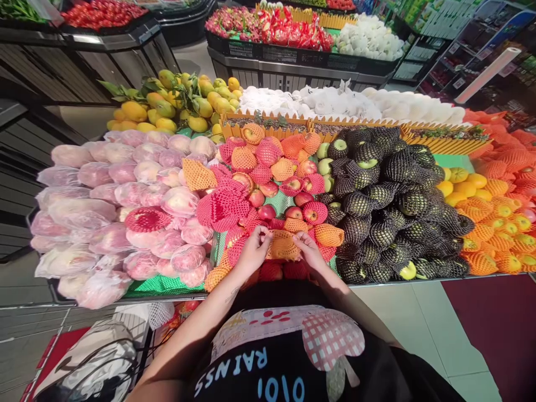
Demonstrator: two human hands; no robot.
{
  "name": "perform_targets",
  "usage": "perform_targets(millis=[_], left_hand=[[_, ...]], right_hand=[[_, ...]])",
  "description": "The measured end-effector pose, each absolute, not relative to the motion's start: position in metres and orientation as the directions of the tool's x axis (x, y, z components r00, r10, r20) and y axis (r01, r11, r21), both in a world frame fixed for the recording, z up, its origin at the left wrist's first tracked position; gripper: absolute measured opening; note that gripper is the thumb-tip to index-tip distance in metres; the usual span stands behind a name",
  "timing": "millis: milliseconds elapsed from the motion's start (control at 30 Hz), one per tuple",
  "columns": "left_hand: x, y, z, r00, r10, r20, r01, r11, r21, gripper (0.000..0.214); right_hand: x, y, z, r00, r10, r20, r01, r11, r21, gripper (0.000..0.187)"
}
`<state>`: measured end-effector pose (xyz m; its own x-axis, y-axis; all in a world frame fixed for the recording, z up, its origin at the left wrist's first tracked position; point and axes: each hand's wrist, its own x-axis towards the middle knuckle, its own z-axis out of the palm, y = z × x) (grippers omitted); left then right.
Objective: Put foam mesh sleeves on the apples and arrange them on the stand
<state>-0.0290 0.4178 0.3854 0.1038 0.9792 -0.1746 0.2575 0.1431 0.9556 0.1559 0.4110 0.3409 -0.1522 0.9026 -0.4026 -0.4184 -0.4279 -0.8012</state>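
Observation:
Both of my hands hold one orange foam net sleeve (283,245) at the near edge of a fruit stand. My left hand (253,251) pinches its left end with closed fingers. My right hand (310,250) grips its right end the same way. Whether a fruit is inside the net is hidden. Just beyond lie red apples (293,213), some bare and some wrapped in red or orange nets (221,206), on a green mat (161,283).
Plastic-wrapped pink fruit (109,212) fills the left of the stand. Green fruit in black nets (385,212) is piled on the right, with orange-netted fruit (498,223) beyond. Yellow-green mangoes (176,103) and white-wrapped fruit (347,103) lie behind. A cart with a bag (90,357) stands at lower left.

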Motion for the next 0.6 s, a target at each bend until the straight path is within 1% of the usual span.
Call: perform_targets(millis=[67, 100, 167, 233, 267, 333, 467, 600], left_hand=[[-0.026, 0.423, 0.387, 0.044, 0.986, -0.164, 0.441, 0.128, 0.888, 0.009], [-0.024, 0.425, 0.390, 0.020, 0.987, -0.161, 0.550, 0.124, 0.826, 0.009], [-0.019, 0.429, 0.398, -0.021, 0.984, -0.180, 0.743, 0.136, 0.655, 0.017], [-0.016, 0.431, 0.406, -0.044, 0.973, -0.226, 0.863, 0.151, 0.482, 0.026], [-0.015, 0.433, 0.409, -0.047, 0.966, -0.253, 0.894, 0.153, 0.421, 0.028], [-0.016, 0.435, 0.412, -0.045, 0.957, -0.287, 0.927, 0.147, 0.344, 0.031], [-0.018, 0.436, 0.412, -0.059, 0.949, -0.309, 0.957, 0.141, 0.252, 0.035], [-0.016, 0.435, 0.411, -0.038, 0.928, -0.371, 0.978, 0.111, 0.176, 0.039]], right_hand=[[0.152, 0.414, 0.340, -0.118, 0.910, -0.398, -0.419, -0.409, -0.811, 0.044], [0.151, 0.415, 0.340, -0.100, 0.912, -0.399, -0.418, -0.402, -0.815, 0.045], [0.148, 0.417, 0.341, -0.060, 0.912, -0.405, -0.412, -0.392, -0.822, 0.046], [0.146, 0.418, 0.341, -0.018, 0.910, -0.414, -0.401, -0.386, -0.831, 0.047], [0.145, 0.417, 0.340, -0.001, 0.908, -0.418, -0.392, -0.385, -0.835, 0.047], [0.146, 0.414, 0.339, 0.019, 0.904, -0.428, -0.367, -0.392, -0.844, 0.048], [0.147, 0.406, 0.331, 0.041, 0.904, -0.426, -0.303, -0.395, -0.867, 0.047], [0.146, 0.399, 0.325, 0.062, 0.915, -0.399, -0.238, -0.374, -0.896, 0.045]])
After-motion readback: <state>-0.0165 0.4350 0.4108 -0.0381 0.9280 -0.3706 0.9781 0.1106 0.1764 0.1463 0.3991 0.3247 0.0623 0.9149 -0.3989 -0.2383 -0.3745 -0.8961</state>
